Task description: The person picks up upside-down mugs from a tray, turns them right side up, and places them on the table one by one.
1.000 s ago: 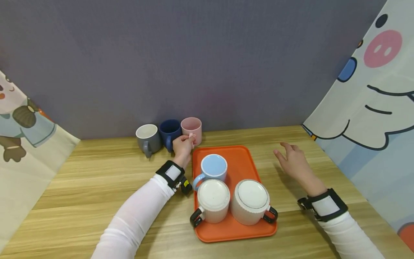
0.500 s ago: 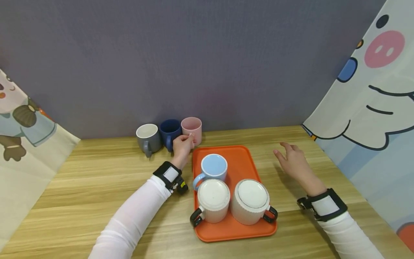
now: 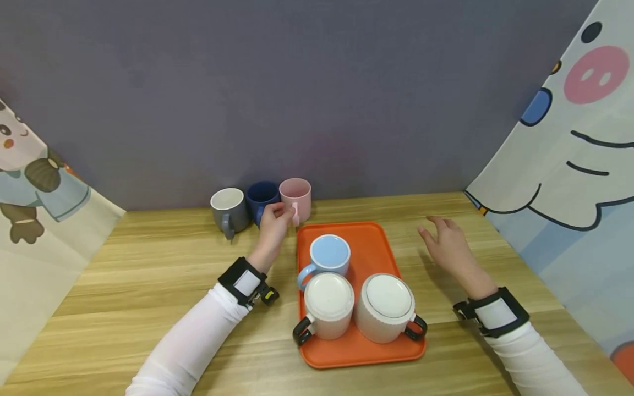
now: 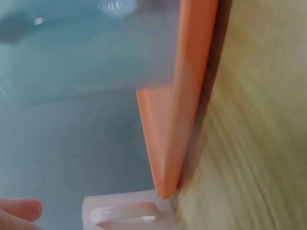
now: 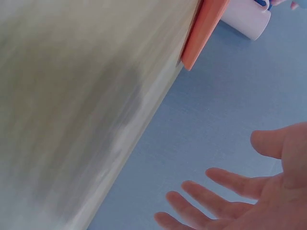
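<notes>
On the near part of the orange tray [image 3: 369, 245] stand two white mugs with black handles: a white mug [image 3: 328, 306] on the left and a ribbed white mug [image 3: 386, 308] beside it on the right, their walls touching or nearly so. Just behind them on the tray sits a light blue mug [image 3: 328, 256], handle turned toward the left. The tray rests on the wooden counter [image 3: 148, 275].

To the right of the tray the right hand [image 3: 448, 247] hovers over the counter, fingers spread and relaxed, holding nothing.

Farther back, just past the tray's far left corner, the left hand [image 3: 274, 220] has its fingertips at the handle of the pink mug [image 3: 296, 196]; whether they pinch it or only touch cannot be told. This mug is pale pink, upright, open at the top, its small handle facing the person. It is the right-hand one of a row along the grey wall, touching a dark blue mug [image 3: 261, 197], with a grey mug [image 3: 229, 207] next to that.

Compared with a second ago, the left forearm has drawn back and the left hand has slid left, baring the pink handle; the mugs stand as before.
</notes>
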Available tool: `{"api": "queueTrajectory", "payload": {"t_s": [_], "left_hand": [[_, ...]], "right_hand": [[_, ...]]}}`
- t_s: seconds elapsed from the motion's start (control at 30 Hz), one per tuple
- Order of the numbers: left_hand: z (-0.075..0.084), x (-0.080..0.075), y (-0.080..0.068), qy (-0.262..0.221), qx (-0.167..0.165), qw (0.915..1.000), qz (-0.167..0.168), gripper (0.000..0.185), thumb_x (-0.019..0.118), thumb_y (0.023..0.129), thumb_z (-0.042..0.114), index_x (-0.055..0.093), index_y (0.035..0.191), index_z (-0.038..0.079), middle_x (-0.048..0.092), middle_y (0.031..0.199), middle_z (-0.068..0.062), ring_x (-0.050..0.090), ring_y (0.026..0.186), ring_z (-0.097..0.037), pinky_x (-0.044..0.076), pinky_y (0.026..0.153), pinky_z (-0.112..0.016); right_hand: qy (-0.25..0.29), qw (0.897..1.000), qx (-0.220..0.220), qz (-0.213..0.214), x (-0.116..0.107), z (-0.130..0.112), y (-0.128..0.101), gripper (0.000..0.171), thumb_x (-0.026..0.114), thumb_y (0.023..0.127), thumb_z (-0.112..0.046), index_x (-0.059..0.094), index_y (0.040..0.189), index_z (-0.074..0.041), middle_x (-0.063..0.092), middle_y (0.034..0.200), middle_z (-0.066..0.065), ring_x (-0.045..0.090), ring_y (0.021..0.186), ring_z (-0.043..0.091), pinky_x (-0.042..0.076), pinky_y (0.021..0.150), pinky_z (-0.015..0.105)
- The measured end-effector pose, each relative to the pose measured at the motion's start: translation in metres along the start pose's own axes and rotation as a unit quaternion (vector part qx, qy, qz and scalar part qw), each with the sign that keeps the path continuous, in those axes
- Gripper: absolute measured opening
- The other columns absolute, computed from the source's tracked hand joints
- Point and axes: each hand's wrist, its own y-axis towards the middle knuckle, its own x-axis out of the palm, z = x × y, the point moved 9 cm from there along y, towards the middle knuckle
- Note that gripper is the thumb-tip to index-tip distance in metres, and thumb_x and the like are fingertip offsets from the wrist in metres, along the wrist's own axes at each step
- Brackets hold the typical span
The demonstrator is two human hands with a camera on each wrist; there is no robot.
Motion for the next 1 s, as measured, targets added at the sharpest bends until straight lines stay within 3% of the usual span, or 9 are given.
{"api": "queueTrajectory", "payload": {"t_s": [0.23,0.4,0.63,1.0], "left_hand": [[0.007,-0.001,-0.017,0.004,0.025,0.9992,-0.032,0.045,0.056,0.092,0.009,0.041,0.131,-0.008,0.044,0.129,-0.022,0.045,0.119,-0.033,0.038,0.104,-0.042],[0.009,-0.005,-0.027,0.024,0.032,0.9979,-0.052,0.046,0.061,0.092,0.014,0.044,0.130,-0.005,0.046,0.130,-0.021,0.046,0.118,-0.030,0.038,0.105,-0.042],[0.011,-0.011,-0.039,0.022,0.032,0.9978,-0.052,0.049,0.067,0.088,0.018,0.047,0.127,-0.005,0.049,0.129,-0.020,0.048,0.114,-0.029,0.039,0.100,-0.039],[0.007,-0.015,-0.049,0.040,0.026,0.9968,-0.064,0.039,0.064,0.089,0.013,0.051,0.123,-0.003,0.054,0.120,-0.017,0.052,0.105,-0.025,0.042,0.093,-0.032]], "right_hand": [[0.010,1.000,-0.002,0.001,0.001,-0.007,0.004,0.052,0.047,0.100,-0.029,0.043,0.131,0.012,0.042,0.127,0.043,0.040,0.116,0.058,0.034,0.095,0.066],[0.017,1.000,-0.007,0.000,0.004,-0.015,0.008,0.053,0.047,0.100,-0.031,0.043,0.132,0.011,0.043,0.128,0.041,0.042,0.117,0.056,0.035,0.096,0.064],[0.018,1.000,-0.012,0.002,0.007,-0.024,0.012,0.052,0.047,0.099,-0.031,0.045,0.131,0.010,0.045,0.128,0.039,0.043,0.117,0.054,0.036,0.097,0.063],[0.025,0.999,-0.026,0.001,0.010,-0.038,0.020,0.048,0.051,0.098,-0.025,0.046,0.131,0.010,0.047,0.128,0.037,0.044,0.118,0.052,0.036,0.098,0.061]]}}
